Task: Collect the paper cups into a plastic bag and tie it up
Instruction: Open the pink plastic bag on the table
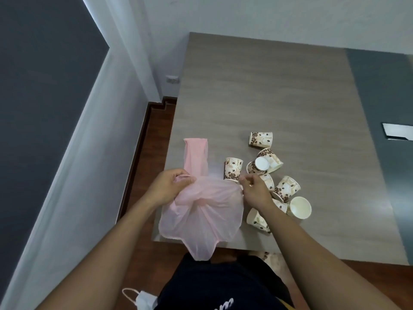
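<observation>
Our left hand (166,186) pinches the pink plastic bag (201,211) rim; our right hand (254,191) pinches the 3 o'clock edge. The bag's long axis runs 12 to 6, with paper cups (268,175) scattered at 3.

1. The bag (201,211) is seen to be thin, translucent pink plastic, softly creased.
2. The cups (261,138) are made of matt printed paper.
3. The table (268,90) is finished in matt grey wood grain.
4. The floor (154,130) is laid in glossy reddish wood.

A translucent pink bag (201,211) is draped over the table edge, mouth gathered. Bean-printed cups (268,175) are scattered beside it, mostly toppled.
</observation>
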Demonstrator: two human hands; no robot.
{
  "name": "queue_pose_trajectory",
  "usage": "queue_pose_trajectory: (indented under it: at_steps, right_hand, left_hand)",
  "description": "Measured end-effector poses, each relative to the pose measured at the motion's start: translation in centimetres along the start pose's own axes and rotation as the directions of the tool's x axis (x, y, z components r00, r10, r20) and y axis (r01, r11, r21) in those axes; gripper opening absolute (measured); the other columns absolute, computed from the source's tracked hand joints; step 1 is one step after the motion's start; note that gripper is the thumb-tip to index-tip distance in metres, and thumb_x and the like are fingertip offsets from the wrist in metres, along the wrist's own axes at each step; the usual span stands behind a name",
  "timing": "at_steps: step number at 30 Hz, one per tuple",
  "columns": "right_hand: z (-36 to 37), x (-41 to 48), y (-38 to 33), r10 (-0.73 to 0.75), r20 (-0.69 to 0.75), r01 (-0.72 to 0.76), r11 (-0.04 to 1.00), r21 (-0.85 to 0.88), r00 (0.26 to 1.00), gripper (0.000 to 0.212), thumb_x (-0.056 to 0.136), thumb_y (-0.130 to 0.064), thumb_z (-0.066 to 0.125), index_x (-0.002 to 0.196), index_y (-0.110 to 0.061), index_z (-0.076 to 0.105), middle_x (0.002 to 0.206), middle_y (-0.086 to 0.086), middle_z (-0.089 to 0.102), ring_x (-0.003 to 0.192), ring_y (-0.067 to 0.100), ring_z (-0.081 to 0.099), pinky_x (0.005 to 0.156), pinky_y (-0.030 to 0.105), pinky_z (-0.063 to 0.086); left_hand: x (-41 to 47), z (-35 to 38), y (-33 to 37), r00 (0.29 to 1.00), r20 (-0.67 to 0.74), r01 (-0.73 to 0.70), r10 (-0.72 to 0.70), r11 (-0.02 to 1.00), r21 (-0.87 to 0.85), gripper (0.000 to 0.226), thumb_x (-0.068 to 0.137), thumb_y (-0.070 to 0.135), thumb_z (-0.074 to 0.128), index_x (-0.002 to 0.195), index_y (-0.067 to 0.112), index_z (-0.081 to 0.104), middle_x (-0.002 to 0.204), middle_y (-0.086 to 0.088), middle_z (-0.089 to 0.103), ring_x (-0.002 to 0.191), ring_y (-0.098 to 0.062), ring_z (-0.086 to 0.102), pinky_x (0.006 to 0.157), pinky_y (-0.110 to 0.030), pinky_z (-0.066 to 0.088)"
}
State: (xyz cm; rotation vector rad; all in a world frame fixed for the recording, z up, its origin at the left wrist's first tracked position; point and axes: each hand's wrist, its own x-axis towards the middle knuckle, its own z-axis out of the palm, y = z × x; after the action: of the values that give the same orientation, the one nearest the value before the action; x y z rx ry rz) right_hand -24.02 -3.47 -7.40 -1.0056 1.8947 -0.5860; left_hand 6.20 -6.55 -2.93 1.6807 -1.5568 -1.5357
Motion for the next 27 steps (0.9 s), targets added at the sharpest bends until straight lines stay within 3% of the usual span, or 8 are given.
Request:
queue_pose_trajectory:
  at_steps: [3, 7, 10, 14, 18, 21, 24, 27]
  right_hand:
    - [0.9, -0.1, 1.6, -0.081, 0.077, 0.096, 0.971, -0.221, 0.994, 0.038, 0.105, -0.029, 0.07, 0.14, -0.017, 0.061, 0.14, 0.014, 0.061, 0.129, 0.03, 0.063, 0.107, 0.038, 0.049]
    - [2.2, -0.1, 3.0, -0.024, 0.212, 0.107, 0.914, -0.391, 0.977, 0.069, 0.099, -0.031, 0.077, 0.16, -0.024, 0.046, 0.161, 0.022, 0.03, 0.138, 0.041, 0.056, 0.12, 0.045, 0.043]
    - [3.2, 0.0, 4.3, -0.017, 0.207, 0.111, 0.885, -0.453, 0.978, 0.054, 0.103, -0.031, 0.069, 0.149, -0.009, 0.05, 0.152, 0.023, 0.042, 0.131, 0.043, 0.056, 0.107, 0.045, 0.046]
    - [3.1, 0.5, 3.7, -0.044, 0.163, 0.106, 0.914, -0.393, 0.986, 0.022, 0.104, -0.022, 0.066, 0.118, -0.004, 0.068, 0.12, 0.021, 0.07, 0.111, 0.04, 0.067, 0.079, 0.036, 0.04]
    - [-0.4, -0.4, 0.5, -0.103, 0.022, 0.105, 0.968, -0.226, 0.994, 0.03, 0.109, -0.039, 0.062, 0.093, -0.016, 0.071, 0.088, 0.005, 0.075, 0.089, 0.029, 0.071, 0.073, 0.035, 0.043]
    - [-4.2, -2.1, -3.6, -0.12, -0.125, 0.134, 0.984, 0.118, 0.985, 0.035, 0.11, -0.044, 0.061, 0.093, -0.014, 0.07, 0.077, 0.001, 0.072, 0.067, 0.014, 0.067, 0.066, 0.033, 0.05]
    - [-7.0, -4.7, -7.9, -0.107, -0.213, 0.196, 0.867, 0.457, 0.971, 0.031, 0.11, -0.035, 0.064, 0.096, -0.008, 0.069, 0.077, 0.006, 0.063, 0.057, 0.009, 0.058, 0.058, 0.026, 0.049]
    - [-7.4, -7.2, -10.0, -0.207, -0.27, 0.315, 0.828, 0.463, 0.94, 0.026, 0.11, -0.032, 0.066, 0.094, -0.012, 0.07, 0.085, 0.008, 0.066, 0.065, 0.015, 0.061, 0.062, 0.021, 0.052]
  left_hand:
    - [-1.0, 0.8, -0.7, 0.987, -0.161, -0.014, 0.004, 0.998, -0.059, 0.025, 0.112, 0.029, 0.069, 0.093, 0.014, 0.077, 0.084, 0.007, 0.075, 0.073, -0.001, 0.063, 0.068, -0.023, 0.049]
    - [-1.9, 1.9, -1.5, 0.961, -0.265, 0.03, -0.083, 0.98, -0.196, 0.027, 0.114, 0.032, 0.065, 0.094, 0.017, 0.076, 0.083, 0.013, 0.075, 0.077, -0.001, 0.066, 0.072, -0.023, 0.051]
    - [-2.7, 2.1, -1.4, 0.928, -0.339, 0.041, -0.152, 0.949, -0.313, 0.029, 0.113, 0.035, 0.066, 0.097, 0.013, 0.079, 0.084, 0.008, 0.077, 0.079, -0.003, 0.066, 0.073, -0.021, 0.051]
    - [-3.1, 1.7, -1.3, 0.86, -0.393, 0.071, -0.324, 0.84, -0.538, 0.037, 0.11, 0.043, 0.07, 0.103, 0.008, 0.08, 0.108, -0.018, 0.084, 0.093, -0.02, 0.072, 0.088, -0.038, 0.056]
    - [-3.0, 1.4, -0.3, 0.804, -0.317, 0.079, -0.502, 0.619, -0.781, 0.023, 0.105, 0.033, 0.077, 0.114, 0.014, 0.085, 0.118, -0.017, 0.086, 0.113, -0.032, 0.081, 0.11, -0.05, 0.062]
    - [-2.6, 1.8, 1.0, 0.81, -0.347, 0.097, -0.473, 0.691, -0.716, 0.028, 0.108, 0.036, 0.069, 0.118, 0.013, 0.082, 0.112, -0.012, 0.087, 0.114, -0.033, 0.081, 0.108, -0.051, 0.063]
    - [-2.0, 2.5, 3.3, 0.839, -0.393, 0.07, -0.376, 0.79, -0.609, 0.026, 0.114, 0.035, 0.055, 0.115, 0.027, 0.079, 0.117, -0.003, 0.083, 0.118, -0.029, 0.078, 0.111, -0.052, 0.06]
    - [-1.0, 3.1, 5.3, 0.851, -0.408, 0.064, -0.331, 0.836, -0.545, 0.038, 0.109, 0.053, 0.051, 0.118, 0.025, 0.075, 0.119, -0.007, 0.081, 0.117, -0.031, 0.077, 0.112, -0.058, 0.059]
